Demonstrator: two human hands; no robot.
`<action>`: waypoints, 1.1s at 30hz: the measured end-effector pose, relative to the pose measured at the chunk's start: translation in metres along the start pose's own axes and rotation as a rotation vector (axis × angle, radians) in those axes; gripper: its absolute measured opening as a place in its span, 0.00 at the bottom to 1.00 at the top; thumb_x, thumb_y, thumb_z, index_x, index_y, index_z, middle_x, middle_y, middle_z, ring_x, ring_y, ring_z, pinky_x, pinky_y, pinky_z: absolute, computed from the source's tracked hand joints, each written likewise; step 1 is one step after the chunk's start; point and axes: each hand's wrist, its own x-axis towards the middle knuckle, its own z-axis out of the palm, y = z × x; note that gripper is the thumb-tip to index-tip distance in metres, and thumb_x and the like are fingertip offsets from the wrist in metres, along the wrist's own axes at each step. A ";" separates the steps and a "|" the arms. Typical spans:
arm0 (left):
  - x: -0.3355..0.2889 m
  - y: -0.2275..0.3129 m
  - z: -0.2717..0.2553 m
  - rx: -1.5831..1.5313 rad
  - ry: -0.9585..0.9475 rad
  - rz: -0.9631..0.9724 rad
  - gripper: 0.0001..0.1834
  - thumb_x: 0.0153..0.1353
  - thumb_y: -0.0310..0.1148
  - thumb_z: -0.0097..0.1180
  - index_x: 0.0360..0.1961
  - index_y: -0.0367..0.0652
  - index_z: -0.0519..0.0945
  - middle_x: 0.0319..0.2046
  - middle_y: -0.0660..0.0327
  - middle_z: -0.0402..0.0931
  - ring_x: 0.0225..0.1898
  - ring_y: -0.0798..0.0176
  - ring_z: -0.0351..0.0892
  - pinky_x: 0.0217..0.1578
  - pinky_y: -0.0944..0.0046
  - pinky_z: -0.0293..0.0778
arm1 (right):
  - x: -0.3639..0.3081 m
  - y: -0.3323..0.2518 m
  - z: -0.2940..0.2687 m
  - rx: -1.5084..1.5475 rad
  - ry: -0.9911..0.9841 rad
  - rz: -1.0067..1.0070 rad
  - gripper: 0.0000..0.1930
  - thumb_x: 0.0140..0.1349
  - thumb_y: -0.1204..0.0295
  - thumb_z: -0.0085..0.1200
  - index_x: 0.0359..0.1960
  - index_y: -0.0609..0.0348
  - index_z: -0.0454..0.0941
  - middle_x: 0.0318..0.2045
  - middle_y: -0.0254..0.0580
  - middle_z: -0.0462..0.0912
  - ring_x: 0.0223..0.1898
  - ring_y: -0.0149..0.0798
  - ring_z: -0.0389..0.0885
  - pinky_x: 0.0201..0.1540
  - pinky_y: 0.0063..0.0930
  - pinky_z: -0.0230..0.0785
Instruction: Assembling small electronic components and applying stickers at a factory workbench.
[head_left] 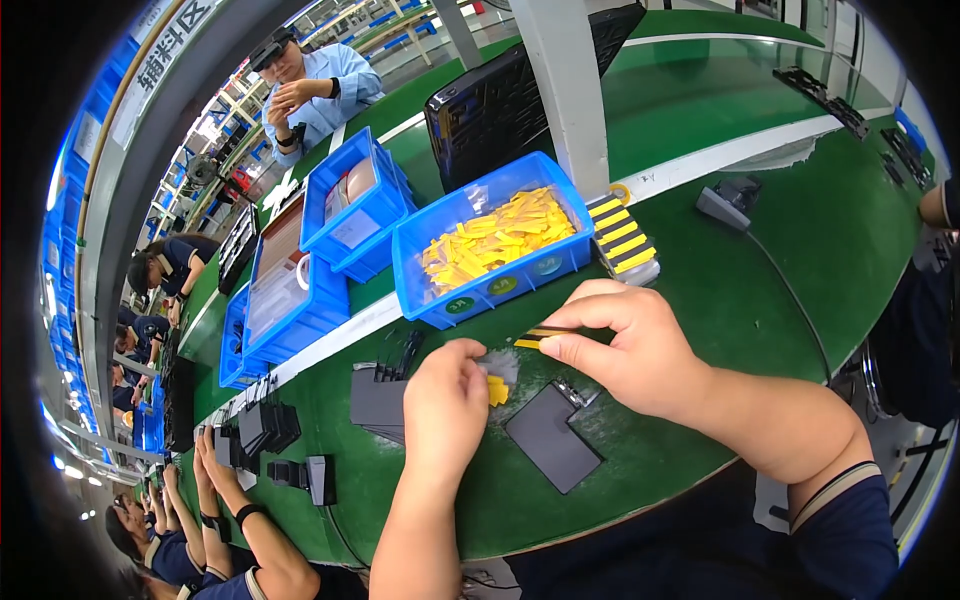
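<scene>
Right hand (625, 345): thumb and forefinger pinching a thin strip, held over the table on the near side of the bin.
Strip (530, 341): yellow with a dark edge; free end pointing toward the left hand.
Left hand (445, 400): fingers curled inward; cannot tell what, if anything, they grip.
Yellow pieces (497, 391): small; just beside the left hand's fingers.
Panel (553, 440): one, dark and flat, notched at a corner; lying on the table between the forearms, apart from both hands.
Panel stack (376, 400): dark; left of the left hand, partly hidden behind it.
Bin (525, 277): blue plastic, round stickers on its near wall; beyond the hands.
Bin contents (500, 240): heap of loose yellow strips.
Block (627, 243): striped yellow and black; just beside the bin's right end.
Black device (728, 203): on the right, with a cable.
Table (700, 290): green top.
Co-worker (325, 90): across the table, light blue top, both hands raised.
</scene>
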 end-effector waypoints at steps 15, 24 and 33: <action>-0.037 0.057 0.006 0.345 -0.228 0.328 0.42 0.31 0.49 0.73 0.46 0.34 0.71 0.35 0.52 0.71 0.40 0.51 0.69 0.42 0.56 0.67 | -0.003 0.005 0.002 -0.227 -0.023 -0.262 0.05 0.52 0.79 0.57 0.31 0.62 0.81 0.30 0.39 0.79 0.32 0.39 0.76 0.36 0.29 0.67; -0.024 0.028 0.005 -0.941 -0.151 -0.099 0.09 0.61 0.21 0.51 0.43 0.34 0.71 0.35 0.61 0.78 0.35 0.76 0.75 0.36 0.75 0.70 | -0.004 0.000 0.001 -0.093 -0.011 -0.196 0.06 0.48 0.79 0.58 0.30 0.60 0.82 0.25 0.38 0.80 0.32 0.37 0.78 0.47 0.33 0.67; -0.025 0.030 0.004 -0.952 -0.159 -0.080 0.10 0.61 0.20 0.51 0.44 0.35 0.70 0.35 0.60 0.80 0.35 0.76 0.74 0.36 0.76 0.70 | -0.003 -0.003 -0.003 -0.158 -0.064 -0.170 0.06 0.46 0.80 0.58 0.28 0.60 0.82 0.23 0.37 0.79 0.30 0.35 0.78 0.50 0.36 0.65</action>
